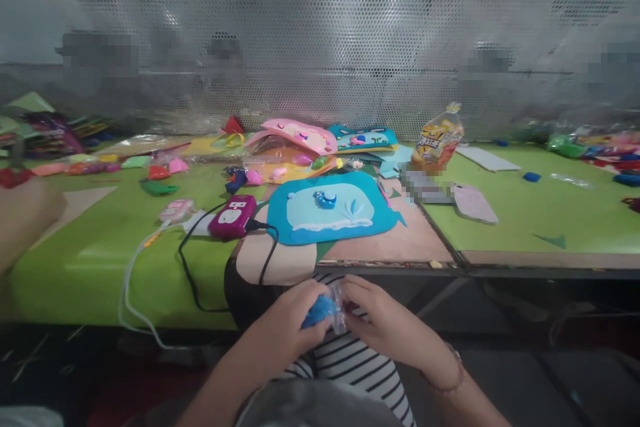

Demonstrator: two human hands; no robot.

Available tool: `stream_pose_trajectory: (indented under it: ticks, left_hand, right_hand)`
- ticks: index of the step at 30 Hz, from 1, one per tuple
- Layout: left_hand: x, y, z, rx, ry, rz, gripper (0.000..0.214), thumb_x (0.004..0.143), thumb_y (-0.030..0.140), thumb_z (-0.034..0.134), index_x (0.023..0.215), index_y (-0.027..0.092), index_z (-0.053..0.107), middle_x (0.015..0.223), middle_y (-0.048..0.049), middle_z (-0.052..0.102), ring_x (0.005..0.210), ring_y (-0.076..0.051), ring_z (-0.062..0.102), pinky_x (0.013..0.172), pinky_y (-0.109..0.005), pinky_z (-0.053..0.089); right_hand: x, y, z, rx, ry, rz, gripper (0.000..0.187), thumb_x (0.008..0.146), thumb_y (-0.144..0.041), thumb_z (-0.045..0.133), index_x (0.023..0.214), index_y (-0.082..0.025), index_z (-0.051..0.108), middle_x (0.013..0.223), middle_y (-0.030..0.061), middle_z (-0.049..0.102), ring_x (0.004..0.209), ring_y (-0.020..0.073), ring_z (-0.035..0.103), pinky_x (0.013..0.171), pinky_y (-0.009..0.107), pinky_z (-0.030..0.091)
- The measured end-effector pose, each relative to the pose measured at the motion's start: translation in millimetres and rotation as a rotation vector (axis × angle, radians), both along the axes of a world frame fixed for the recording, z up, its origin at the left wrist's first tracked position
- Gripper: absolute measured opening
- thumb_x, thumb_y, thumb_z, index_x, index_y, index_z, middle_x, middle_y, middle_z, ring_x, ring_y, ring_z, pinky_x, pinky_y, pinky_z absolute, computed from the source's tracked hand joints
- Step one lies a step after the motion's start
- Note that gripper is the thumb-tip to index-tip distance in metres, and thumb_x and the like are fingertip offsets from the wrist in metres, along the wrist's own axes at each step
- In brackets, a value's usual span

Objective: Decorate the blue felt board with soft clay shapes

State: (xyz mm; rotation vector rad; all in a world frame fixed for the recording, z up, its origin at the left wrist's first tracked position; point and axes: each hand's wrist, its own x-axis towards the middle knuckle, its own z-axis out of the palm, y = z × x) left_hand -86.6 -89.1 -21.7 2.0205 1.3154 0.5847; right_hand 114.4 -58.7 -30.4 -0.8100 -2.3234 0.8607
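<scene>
Low in the middle of the head view, over my striped top, my left hand (290, 323) is closed round a small clear plastic bag of blue material (323, 310). My right hand (377, 320) pinches the other side of the same bag. Both hands sit below the table's front edge, close to my body. On the table just beyond them lies a blue felt piece (327, 217) with a lighter blue panel and a small blue figure on it.
A magenta power bank (233, 217) with a black cable lies left of the felt piece, beside a pink device with a white cable. Pink and blue felt crafts, coloured scraps and a snack pouch (437, 140) lie further back. A perforated metal screen (320, 47) closes off the far side.
</scene>
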Motion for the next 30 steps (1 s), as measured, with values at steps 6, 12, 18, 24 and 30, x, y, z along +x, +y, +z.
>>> stream_pose_trajectory:
  ticks: [6, 12, 18, 24, 30]
  left_hand:
    - [3.2, -1.4, -1.9, -0.006, 0.048, -0.026, 0.030, 0.085, 0.032, 0.055, 0.114, 0.024, 0.054, 0.120, -0.0051, 0.058, 0.111, -0.023, 0.053, 0.097, -0.032, 0.040]
    - [6.0, 2.1, 0.2, -0.008, 0.102, -0.015, 0.031, 0.086, 0.030, 0.054, 0.116, 0.022, 0.053, 0.124, -0.0061, 0.056, 0.117, -0.023, 0.050, 0.103, -0.033, 0.035]
    - [6.0, -0.4, 1.1, -0.063, 0.083, -0.057, 0.028, 0.086, 0.032, 0.055, 0.113, 0.024, 0.055, 0.118, -0.0042, 0.059, 0.108, -0.021, 0.055, 0.096, -0.031, 0.042]
    - [9.1, 6.5, -4.8, 0.040, 0.035, 0.018, 0.034, 0.086, 0.029, 0.054, 0.119, 0.021, 0.052, 0.121, -0.0055, 0.057, 0.113, -0.021, 0.052, 0.100, -0.031, 0.038]
    - [14.7, 7.3, -8.4, 0.027, 0.061, -0.010, 0.040, 0.086, 0.027, 0.052, 0.125, 0.018, 0.049, 0.129, -0.0083, 0.052, 0.121, -0.023, 0.047, 0.105, -0.034, 0.033]
  right_hand:
    - [4.9, 0.0, -14.0, -0.018, 0.209, -0.041, 0.023, 0.071, -0.003, 0.053, 0.082, -0.023, 0.048, 0.081, -0.0006, 0.054, 0.076, 0.0155, 0.053, 0.068, 0.027, 0.045]
    - [4.7, 2.3, -20.1, -0.027, 0.150, -0.052, 0.018, 0.081, -0.011, 0.057, 0.094, -0.024, 0.057, 0.089, 0.0020, 0.062, 0.084, 0.0170, 0.058, 0.074, 0.028, 0.046]
    - [9.0, -3.0, -22.9, -0.041, 0.171, 0.007, 0.007, 0.085, -0.017, 0.054, 0.089, -0.023, 0.055, 0.084, 0.0018, 0.059, 0.078, 0.0167, 0.056, 0.071, 0.028, 0.046]
    - [9.3, 0.1, -34.2, 0.004, 0.436, -0.223, 0.008, 0.087, -0.020, 0.056, 0.089, -0.024, 0.062, 0.085, 0.0027, 0.060, 0.080, 0.0150, 0.058, 0.071, 0.025, 0.049]
    - [9.2, -1.2, -33.3, 0.068, 0.321, -0.169, 0.021, 0.086, -0.012, 0.054, 0.098, -0.024, 0.067, 0.086, 0.0044, 0.058, 0.077, 0.0142, 0.058, 0.066, 0.024, 0.048]
